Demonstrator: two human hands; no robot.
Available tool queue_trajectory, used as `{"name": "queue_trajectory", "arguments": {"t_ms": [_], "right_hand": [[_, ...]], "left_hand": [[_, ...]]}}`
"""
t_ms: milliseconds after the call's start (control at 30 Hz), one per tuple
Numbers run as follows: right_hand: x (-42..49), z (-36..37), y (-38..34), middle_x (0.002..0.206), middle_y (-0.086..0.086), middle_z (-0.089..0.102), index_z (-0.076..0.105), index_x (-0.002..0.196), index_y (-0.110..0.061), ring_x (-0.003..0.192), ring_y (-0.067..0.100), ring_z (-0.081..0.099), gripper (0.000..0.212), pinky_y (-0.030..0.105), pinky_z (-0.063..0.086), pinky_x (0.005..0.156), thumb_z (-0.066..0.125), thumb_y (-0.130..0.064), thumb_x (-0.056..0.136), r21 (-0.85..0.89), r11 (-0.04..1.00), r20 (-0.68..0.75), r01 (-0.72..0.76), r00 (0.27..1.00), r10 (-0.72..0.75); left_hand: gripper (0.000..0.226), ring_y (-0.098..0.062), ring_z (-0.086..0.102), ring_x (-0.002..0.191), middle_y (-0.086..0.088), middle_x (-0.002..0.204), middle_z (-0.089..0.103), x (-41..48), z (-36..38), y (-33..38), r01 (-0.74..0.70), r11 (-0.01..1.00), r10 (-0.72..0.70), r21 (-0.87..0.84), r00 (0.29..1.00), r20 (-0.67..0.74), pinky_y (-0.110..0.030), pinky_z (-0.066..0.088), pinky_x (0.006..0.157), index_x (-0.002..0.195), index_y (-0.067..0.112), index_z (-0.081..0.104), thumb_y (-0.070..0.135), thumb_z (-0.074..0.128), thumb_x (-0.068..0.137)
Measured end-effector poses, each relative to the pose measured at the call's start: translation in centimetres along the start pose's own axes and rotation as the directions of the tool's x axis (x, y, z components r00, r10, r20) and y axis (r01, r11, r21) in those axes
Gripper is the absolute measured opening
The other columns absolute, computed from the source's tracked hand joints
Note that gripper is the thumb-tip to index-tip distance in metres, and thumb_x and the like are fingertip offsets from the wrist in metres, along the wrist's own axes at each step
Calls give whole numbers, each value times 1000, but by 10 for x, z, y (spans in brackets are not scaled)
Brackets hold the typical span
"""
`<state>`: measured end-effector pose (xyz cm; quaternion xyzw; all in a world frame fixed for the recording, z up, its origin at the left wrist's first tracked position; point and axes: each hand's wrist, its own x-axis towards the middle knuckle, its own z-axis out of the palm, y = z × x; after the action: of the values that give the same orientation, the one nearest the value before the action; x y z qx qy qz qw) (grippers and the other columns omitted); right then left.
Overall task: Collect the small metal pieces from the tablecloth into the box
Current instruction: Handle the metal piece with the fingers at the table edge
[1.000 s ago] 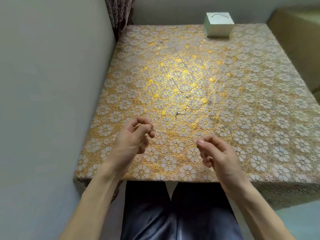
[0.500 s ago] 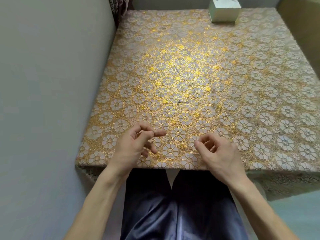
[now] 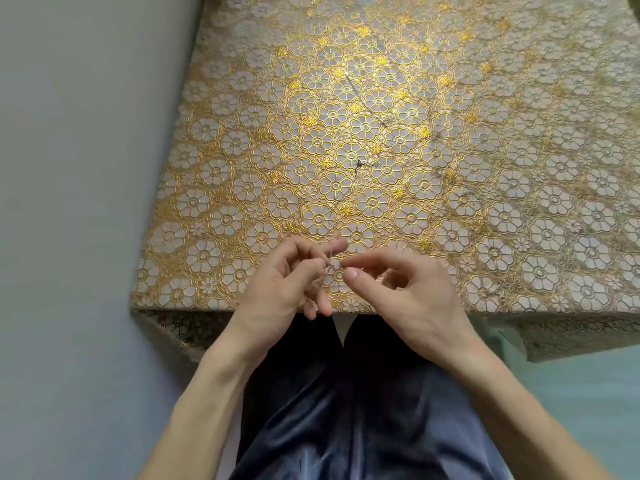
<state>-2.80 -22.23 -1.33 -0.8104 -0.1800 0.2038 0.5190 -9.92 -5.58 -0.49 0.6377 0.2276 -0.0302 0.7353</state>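
Left hand (image 3: pixel 287 285) pinches thin silvery wire (image 3: pixel 330 258); right hand (image 3: pixel 412 296), fingertips parted, just beside.

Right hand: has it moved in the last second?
Yes: the right hand shifted left, toward the left hand, judged against the metal piece on the tablecloth.

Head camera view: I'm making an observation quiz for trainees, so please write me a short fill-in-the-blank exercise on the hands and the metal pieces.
1. The thin metal piece is pinched in the fingers of the ____ hand; the right hand is close beside it.
2. The tablecloth bears a pattern of golden ____.
3. A small metal piece lies on the cloth beyond the left hand, touched by ____ hand.

Missing words: left; flowers; neither.
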Motion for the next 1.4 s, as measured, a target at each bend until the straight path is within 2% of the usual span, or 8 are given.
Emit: {"name": "queue_trajectory", "arguments": {"t_ms": [167,333,567,700,867,1067,1267,1400], "right_hand": [[5,9,9,72,-9,65,78,96,-35,55,5,45,14,25,39,58,72,-41,85,143,989,72,-42,997,32],[9,12,11,64,-13,58,74,86,-24,51,2,41,9,14,33,54,71,-33,88,138,990,103,-38,994,24],[7,13,7,66,-8,57,68,86,-21,52,8,43,12,20,35,53,63,-31,88,168,986,82,-8,997,-6],[4,15,6,66,-25,57,62,85,-22,51,6,39,7,14,31,50,61,-26,90,205,979,83,3,996,-21],[1,14,7,69,-20,59,62,84,-22,52,5,39,8,14,30,51,62,-26,90,215,976,58,20,998,-34],[0,10,8,66,-12,56,67,85,-24,52,5,43,2,17,34,53,67,-25,87,151,987,54,49,997,-58],[-2,6,12,65,-15,57,70,84,-25,51,7,47,3,10,33,54,72,-24,86,37,996,28,79,996,-80],[-3,5,11,66,-15,59,74,84,-24,54,10,52,3,10,35,54,76,-24,85,-36,992,-46,122,991,-124]], "left_hand": [[14,-16,60,47,9,124,71,3,0,-4,-12,1000,11,7,999,32,-21,43,46,90,9,51,22,55,87],[12,-15,59,45,8,124,71,5,1,-7,-12,1000,12,7,999,32,-21,43,45,89,10,51,21,55,87],[11,-13,48,38,3,123,72,6,2,-13,-83,997,83,8,996,-20,-17,37,39,89,10,51,21,54,91],[9,-11,42,36,2,118,74,5,3,-15,-128,989,130,69,991,-36,-17,36,40,88,12,52,20,54,92],[8,-3,49,44,0,102,76,2,6,-15,-145,987,149,68,987,-64,-12,38,43,86,14,56,12,59,93],[2,-3,52,50,4,92,73,2,6,-15,-149,987,152,64,987,-51,-11,40,45,87,16,60,17,59,88],[15,-12,54,46,3,104,76,1,2,-16,-139,986,139,97,990,3,-20,41,41,87,19,59,33,62,84],[9,-13,51,43,4,108,76,1,3,-15,-112,989,112,95,994,8,-20,41,42,86,14,58,22,61,88]]}}
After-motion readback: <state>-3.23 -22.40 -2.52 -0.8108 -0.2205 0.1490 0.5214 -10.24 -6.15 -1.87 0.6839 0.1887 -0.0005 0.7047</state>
